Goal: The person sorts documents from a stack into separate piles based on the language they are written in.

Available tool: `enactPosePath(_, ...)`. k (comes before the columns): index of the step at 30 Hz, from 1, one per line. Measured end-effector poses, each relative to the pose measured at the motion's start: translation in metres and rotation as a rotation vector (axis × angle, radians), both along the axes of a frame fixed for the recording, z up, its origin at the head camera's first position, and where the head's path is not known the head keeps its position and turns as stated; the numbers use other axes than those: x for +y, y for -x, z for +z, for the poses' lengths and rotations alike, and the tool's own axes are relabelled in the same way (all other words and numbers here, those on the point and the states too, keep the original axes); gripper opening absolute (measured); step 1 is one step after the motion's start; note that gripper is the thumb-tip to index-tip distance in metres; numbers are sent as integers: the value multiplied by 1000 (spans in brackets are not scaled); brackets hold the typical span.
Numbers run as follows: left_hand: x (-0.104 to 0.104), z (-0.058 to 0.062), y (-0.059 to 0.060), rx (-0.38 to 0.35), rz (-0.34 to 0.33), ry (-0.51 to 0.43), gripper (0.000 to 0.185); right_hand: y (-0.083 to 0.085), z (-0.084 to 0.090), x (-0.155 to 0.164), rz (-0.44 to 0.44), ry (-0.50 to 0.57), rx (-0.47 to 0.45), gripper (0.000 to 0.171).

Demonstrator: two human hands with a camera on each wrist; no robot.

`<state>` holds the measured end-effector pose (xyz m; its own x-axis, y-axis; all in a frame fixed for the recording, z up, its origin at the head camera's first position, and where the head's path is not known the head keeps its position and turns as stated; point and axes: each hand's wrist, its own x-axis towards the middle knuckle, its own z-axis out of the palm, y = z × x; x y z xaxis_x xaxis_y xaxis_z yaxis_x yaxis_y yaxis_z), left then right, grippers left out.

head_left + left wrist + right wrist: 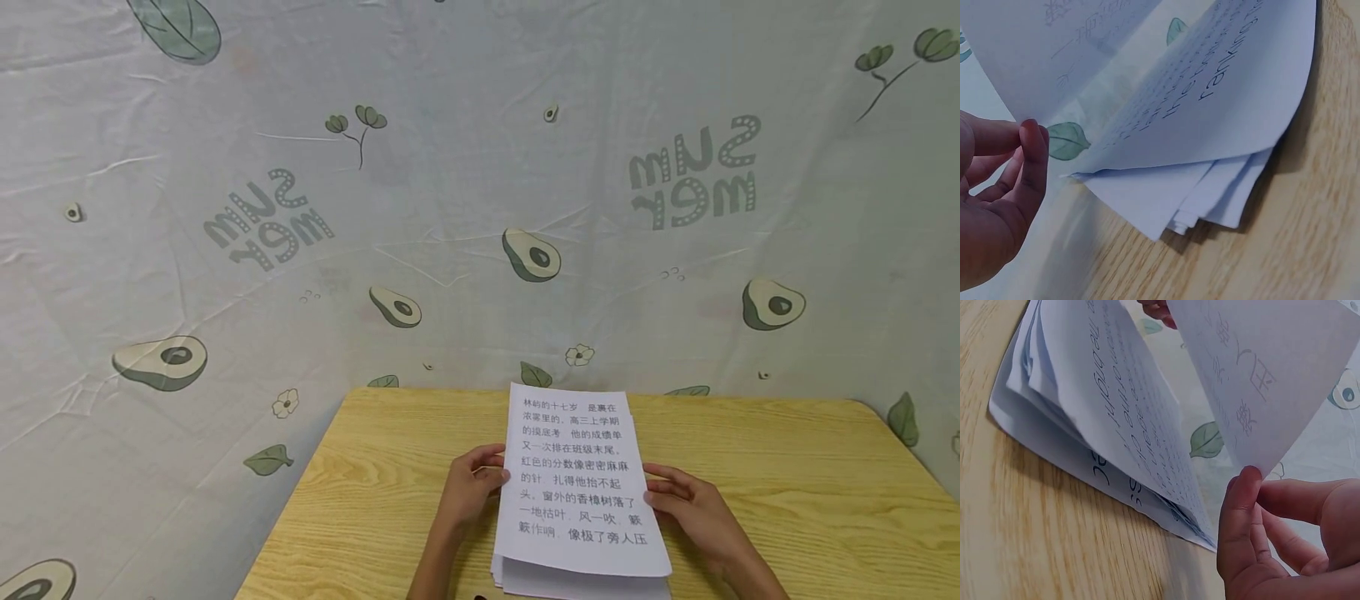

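Nearest the camera, at 6 o'clock in the head view: two forearms, left [437, 550] and right [746, 562], reaching in from the lower edge. Between the hands, a printed white sheet [576, 479], at about 5 o'clock; rows of dark Chinese characters face the wearer. Left hand [468, 490] on its 9 o'clock edge, right hand [688, 504] on its 3 o'clock edge; both grasping, each pinching the paper between thumb and fingers. Wrist views show the sheet raised clear of a paper stack [1210, 119], print showing faintly through its underside. Stack rests on a wood-grained table [787, 467]; leaves uneven, corners fanned, gaps between some of them. Its upper page carries English lettering, "ranking" legible in the left wrist view. Seen from the head, stack edges poke out below the sheet at its 6 o'clock. Behind the table, a pale creased cloth [450, 192], avocados and leaves printed on it; reversed "summer" lettering at 10 and 2 o'clock.
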<state>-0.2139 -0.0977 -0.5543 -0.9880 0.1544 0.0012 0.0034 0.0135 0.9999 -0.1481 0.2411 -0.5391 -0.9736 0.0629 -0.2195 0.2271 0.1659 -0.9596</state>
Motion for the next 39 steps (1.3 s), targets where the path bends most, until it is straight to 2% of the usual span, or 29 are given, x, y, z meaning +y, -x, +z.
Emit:
enactPosePath(7,-3,2,0,-25,8,-7,45,-2,0,0,4,40,-1,63)
enactPosePath(14,-11,5,0,-4,10,-4,45,-1,2,-9,-5,51,3,62)
enactPosePath(30,-61,7,0,30,42,79,44,2,4,-63,-23,73,35,54)
enactPosePath(39,-88,0,-1,11,90,92,44,8,-3,-92,-34,117,62,51)
